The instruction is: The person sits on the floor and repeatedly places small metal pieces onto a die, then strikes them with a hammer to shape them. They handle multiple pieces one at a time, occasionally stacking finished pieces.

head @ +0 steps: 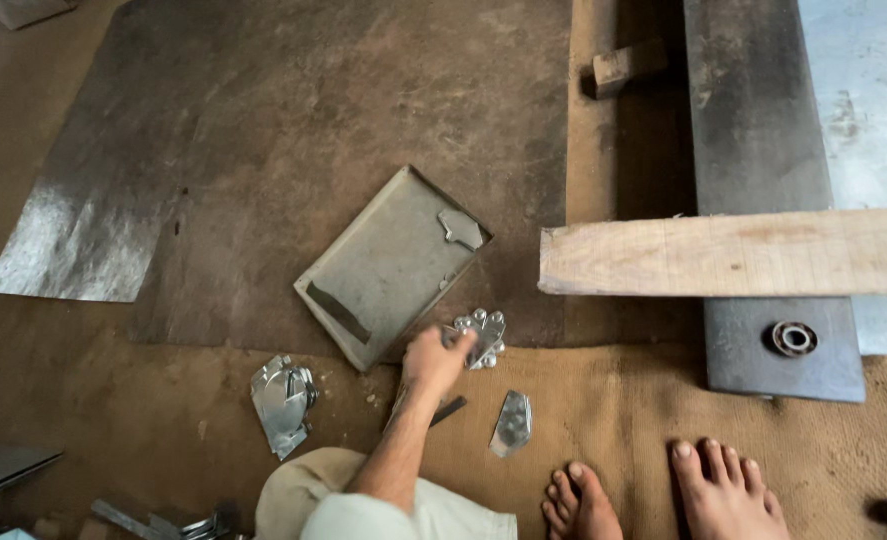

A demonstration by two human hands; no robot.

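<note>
right hand [433, 358] clasping cutout [481, 337] on floor beside tray [388, 265] | left hand unseen | advice: pinch flat faces, mind sharp edges, lift clear of tray rim | scraps [283, 400] nearby

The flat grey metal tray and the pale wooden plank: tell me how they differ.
The flat grey metal tray lies rotated at an angle on the floor; the pale wooden plank runs nearly level across a dark steel slab. The tray is squarish, the plank long and narrow. A hand reaches beside the tray; nothing touches the plank. Both are flat.
</note>
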